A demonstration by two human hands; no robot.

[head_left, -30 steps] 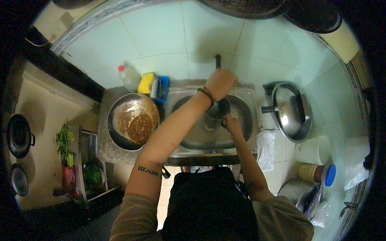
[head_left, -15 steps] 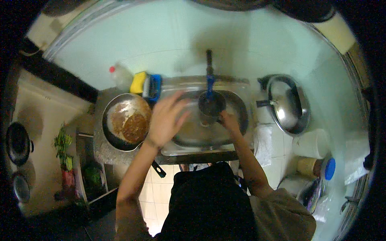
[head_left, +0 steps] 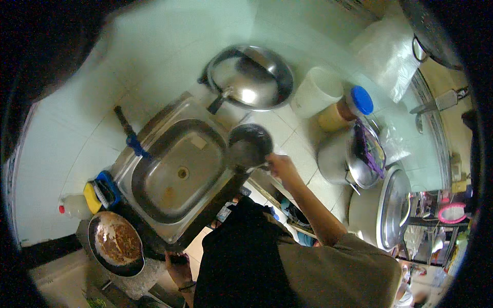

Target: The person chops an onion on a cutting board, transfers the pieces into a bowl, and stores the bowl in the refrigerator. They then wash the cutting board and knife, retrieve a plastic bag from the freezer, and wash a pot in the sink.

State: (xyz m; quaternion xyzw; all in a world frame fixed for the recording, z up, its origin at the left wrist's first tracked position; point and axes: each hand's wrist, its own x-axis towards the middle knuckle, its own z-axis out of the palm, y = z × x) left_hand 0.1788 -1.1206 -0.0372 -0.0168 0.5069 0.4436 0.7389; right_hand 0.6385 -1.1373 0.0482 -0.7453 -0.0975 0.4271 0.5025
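My right hand (head_left: 282,168) is closed around the handle of a small metal pot (head_left: 250,145). The pot is just past the right rim of the steel sink (head_left: 177,174), by the tiled counter, and its inside looks dark; whether it rests on anything I cannot tell. At the lower left, my left hand (head_left: 177,269) is by the front counter edge, its fingers around the dark handle of a frying pan (head_left: 117,241). That pan sits left of the sink, its inside stained brown.
A blue-wrapped faucet (head_left: 136,143) juts over the sink. Beside the pan are a yellow sponge (head_left: 92,197) and a bottle (head_left: 74,206). Rightward stand a lidded wok (head_left: 251,79), a white bucket (head_left: 318,92), a blue-lidded jar (head_left: 339,115) and large pots (head_left: 336,159).
The view has swung right. My right hand has carried the pot from under the faucet to the sink's right side. My left hand has gone from above the sink to the frying pan's handle.
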